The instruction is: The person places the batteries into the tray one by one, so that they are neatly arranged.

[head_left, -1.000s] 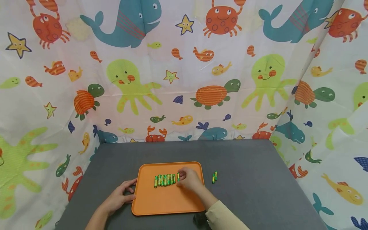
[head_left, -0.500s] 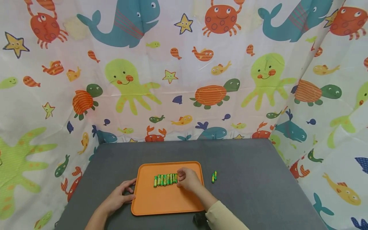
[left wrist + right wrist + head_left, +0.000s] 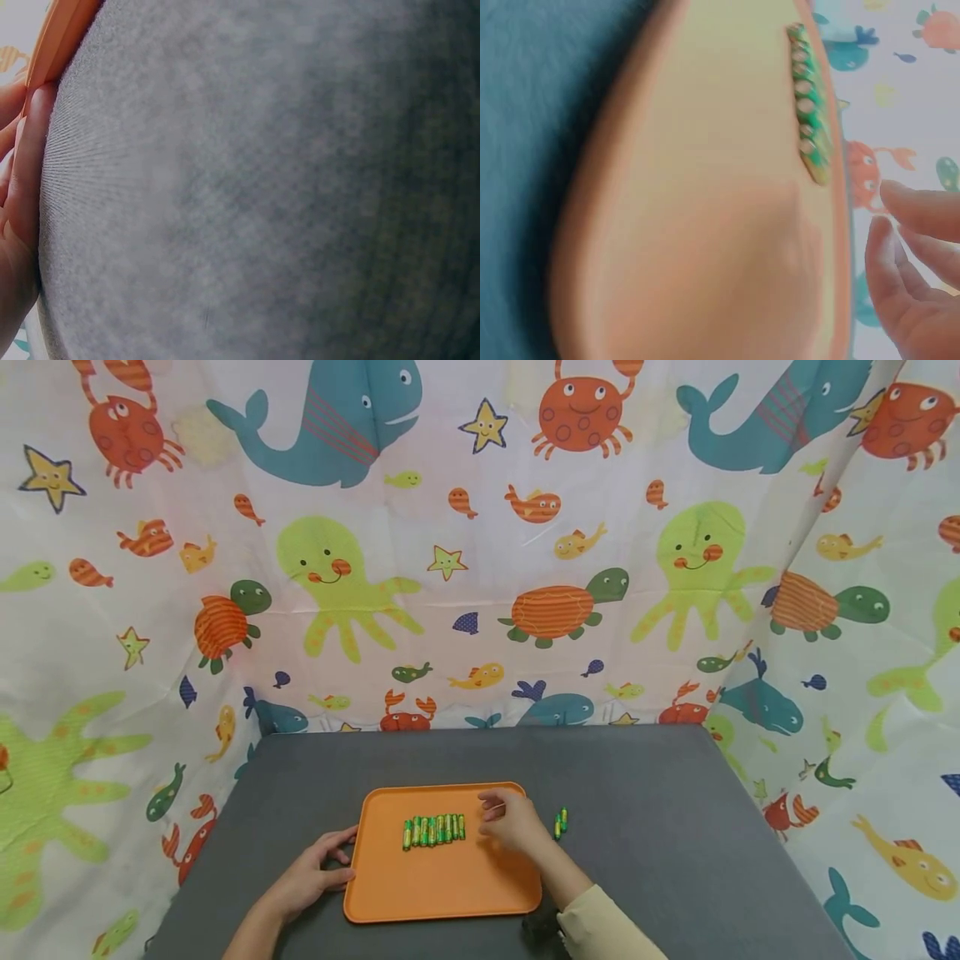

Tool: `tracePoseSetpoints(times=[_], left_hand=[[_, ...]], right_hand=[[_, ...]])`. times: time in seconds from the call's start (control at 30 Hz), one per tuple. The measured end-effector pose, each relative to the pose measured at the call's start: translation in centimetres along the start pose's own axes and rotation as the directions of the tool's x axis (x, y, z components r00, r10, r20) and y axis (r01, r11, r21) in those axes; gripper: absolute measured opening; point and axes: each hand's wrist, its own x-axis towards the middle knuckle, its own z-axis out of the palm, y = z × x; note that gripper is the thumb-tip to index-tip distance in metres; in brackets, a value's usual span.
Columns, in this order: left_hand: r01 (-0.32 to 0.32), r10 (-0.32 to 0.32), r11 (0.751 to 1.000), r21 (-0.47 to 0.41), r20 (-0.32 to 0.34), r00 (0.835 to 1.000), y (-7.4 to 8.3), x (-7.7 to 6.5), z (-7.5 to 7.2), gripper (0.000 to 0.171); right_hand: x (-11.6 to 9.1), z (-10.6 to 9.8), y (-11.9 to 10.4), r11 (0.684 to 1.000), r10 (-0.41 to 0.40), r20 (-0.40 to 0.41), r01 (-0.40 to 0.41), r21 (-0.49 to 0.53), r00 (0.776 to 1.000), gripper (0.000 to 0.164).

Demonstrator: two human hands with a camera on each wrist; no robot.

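Note:
Several small green and yellow batteries [image 3: 432,831] stand side by side in a row on the orange tray [image 3: 442,893]; the right wrist view shows the row [image 3: 808,105] too. My left hand [image 3: 315,868] rests at the tray's left edge, its thumb and fingertips touching the rim from outside. The left wrist view shows its thumb [image 3: 34,165] along the tray rim [image 3: 64,37]. Over the right part of the tray is my right hand [image 3: 513,822], fingers loosely bent and apart from the thumb, holding nothing. It is to the right of the row.
Two more batteries [image 3: 561,822] lie on the dark grey table [image 3: 675,860] just right of the tray. A curtain [image 3: 480,543] printed with sea animals hangs behind the table and along its sides. A black object [image 3: 542,928] sits by the right wrist.
The right hand set a battery against the right end of the row, let it go and drew away to the right. The left hand stays at the tray edge.

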Motion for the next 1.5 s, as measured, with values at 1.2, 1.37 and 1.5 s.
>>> tracePoseSetpoints(times=[1.2,1.37,1.5], left_hand=[[0.000,0.000,1.000,0.029,0.015,1.000,0.4,-0.2,0.0,0.081],[-0.004,0.004,1.000,0.030,0.008,1.000,0.2,-0.1,0.1,0.082],[-0.012,0.011,1.000,0.024,0.008,1.000,0.1,-0.1,0.1,0.082]], right_hand=[[-3.6,-10.2,6.9,0.960,0.156,-0.185,-0.192,-0.202,0.970,0.068],[-3.8,-10.1,7.6,0.951,0.153,-0.155,-0.188,-0.245,0.976,0.068],[-3.7,-10.0,7.8,0.951,0.112,-0.151,-0.150,-0.269,0.982,0.065]])
